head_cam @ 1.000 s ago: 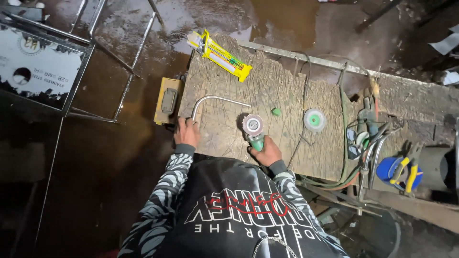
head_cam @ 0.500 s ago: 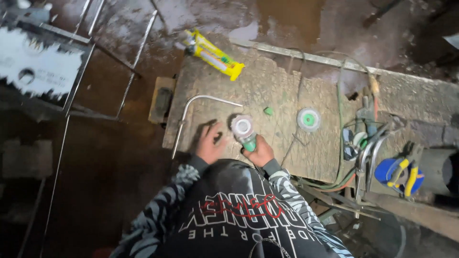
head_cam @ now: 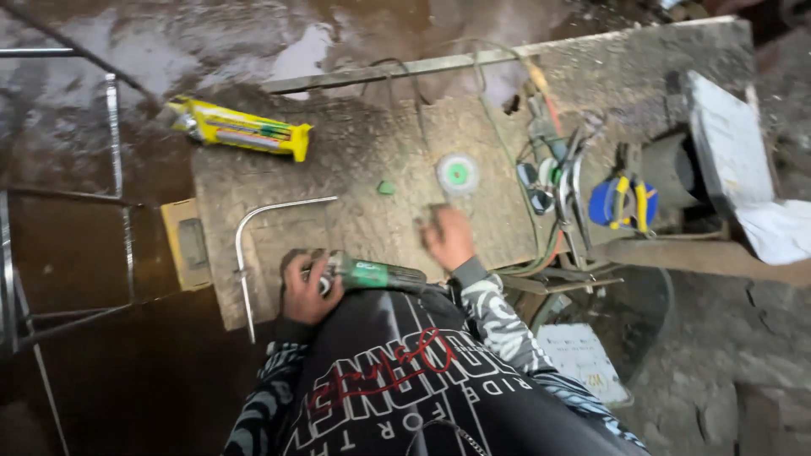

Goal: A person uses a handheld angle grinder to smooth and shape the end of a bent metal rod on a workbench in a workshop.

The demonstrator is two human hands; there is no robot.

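Green-bodied angle grinder [head_cam: 372, 274] lies sideways, gripped by left hand [head_cam: 306, 291].

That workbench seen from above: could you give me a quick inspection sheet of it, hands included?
Surface: rough, dusty board bench.
Job's things: green angle grinder lying at the near edge; round disc with a green centre further back.
Clutter: bent metal rod, yellow tube, small green piece, blue and yellow tools.
Hands: left hand has its grip on the grinder's head; right hand blurred, empty, above the board.
Cables: tangle at the bench's right.
Surroundings: wet, muddy floor; metal frame at left.
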